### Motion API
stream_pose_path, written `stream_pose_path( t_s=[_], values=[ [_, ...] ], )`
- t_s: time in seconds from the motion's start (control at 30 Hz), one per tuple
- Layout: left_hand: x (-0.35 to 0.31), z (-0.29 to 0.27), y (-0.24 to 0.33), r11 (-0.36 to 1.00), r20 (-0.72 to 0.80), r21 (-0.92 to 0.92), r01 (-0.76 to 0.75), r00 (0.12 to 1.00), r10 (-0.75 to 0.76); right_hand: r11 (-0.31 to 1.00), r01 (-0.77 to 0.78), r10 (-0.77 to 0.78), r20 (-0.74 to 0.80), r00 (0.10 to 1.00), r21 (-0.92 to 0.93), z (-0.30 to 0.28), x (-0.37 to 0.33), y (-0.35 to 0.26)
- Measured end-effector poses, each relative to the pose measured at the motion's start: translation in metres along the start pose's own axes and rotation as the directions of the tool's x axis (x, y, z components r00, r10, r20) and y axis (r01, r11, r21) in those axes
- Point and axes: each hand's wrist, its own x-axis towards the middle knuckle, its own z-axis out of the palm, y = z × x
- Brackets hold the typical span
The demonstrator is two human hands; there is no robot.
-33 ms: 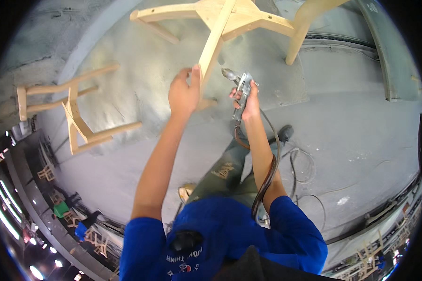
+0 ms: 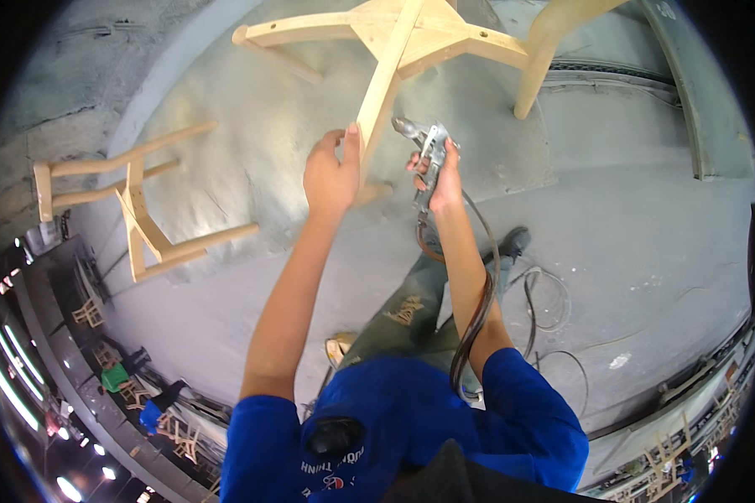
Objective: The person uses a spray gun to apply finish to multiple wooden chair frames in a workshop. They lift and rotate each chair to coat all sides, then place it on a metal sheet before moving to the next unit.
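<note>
My left hand is closed round the near end of a bar of a pale wooden chair frame. Its thumb lies along the bar, and the fingers are partly hidden. The frame's legs spread out at the top of the view, where its upper part is cut off. To the right of that bar, my right hand grips a metal spray gun, its nozzle end tilted up toward the bar without touching it. From the gun's handle a dark hose runs down along my right forearm.
A second pale wooden frame lies to the left. Loose hose loops rest on the grey floor at right. A grey-green panel stands at the far right. Other people and several wooden frames show at the lower left.
The spray gun's nozzle end has shifted slightly left and up, closer to the bar. The whole view has moved a little. Both hands keep their grip.
</note>
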Motion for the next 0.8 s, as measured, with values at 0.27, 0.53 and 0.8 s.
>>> stream_pose_path(
  t_s=[0.27,0.53,0.8],
  values=[
    [0.008,0.0,0.009,0.997,0.03,-0.035,0.069,0.997,-0.068,0.994,0.11,-0.105,-0.192,0.976,0.018,0.058,0.079,0.016],
    [0.01,0.001,-0.003,0.991,0.051,-0.057,0.125,0.991,-0.122,0.944,0.133,-0.261,-0.441,0.859,-0.3,0.009,0.02,0.005],
    [0.011,0.007,-0.01,0.994,-0.083,-0.064,0.087,0.992,-0.092,0.536,0.29,-0.481,-0.004,0.877,-0.793,0.003,-0.176,-0.1]
  ],
)
